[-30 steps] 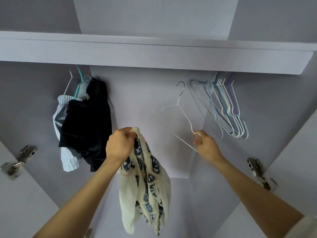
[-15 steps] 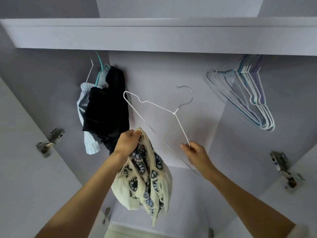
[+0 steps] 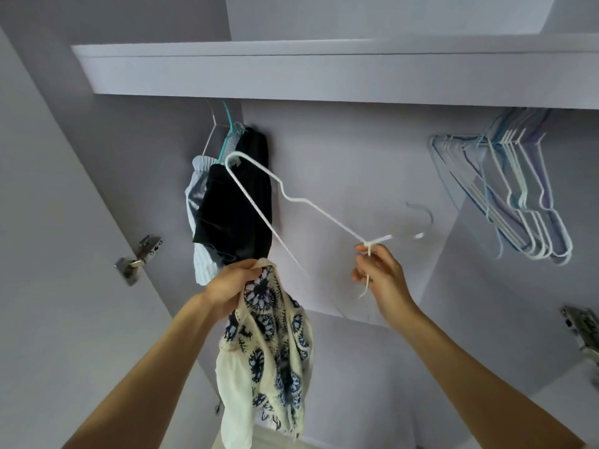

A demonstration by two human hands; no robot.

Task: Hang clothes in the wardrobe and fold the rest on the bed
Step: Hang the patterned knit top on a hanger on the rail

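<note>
My left hand (image 3: pixel 230 285) grips the top of a cream garment with a dark blue pattern (image 3: pixel 269 361), which hangs down below it inside the open wardrobe. My right hand (image 3: pixel 379 277) pinches a white wire hanger (image 3: pixel 291 199) at its neck, just under the blurred metal hook. The hanger lies tilted, one shoulder pointing up-left in front of the dark clothes (image 3: pixel 235 209) that hang on the left of the rail. The hanger and the cream garment are apart.
A bunch of several bare hangers (image 3: pixel 515 196) hangs at the right of the rail. A shelf (image 3: pixel 324 72) runs across above. Striped light clothes (image 3: pixel 204 267) hang behind the dark ones. Door hinges (image 3: pixel 139 257) sit left and at the right hinge (image 3: pixel 583 328).
My right hand has shifted from the hanger's lower bar to its neck, and the hanger has swung so its shoulder points up-left. The view has moved right and closer to the garment.
</note>
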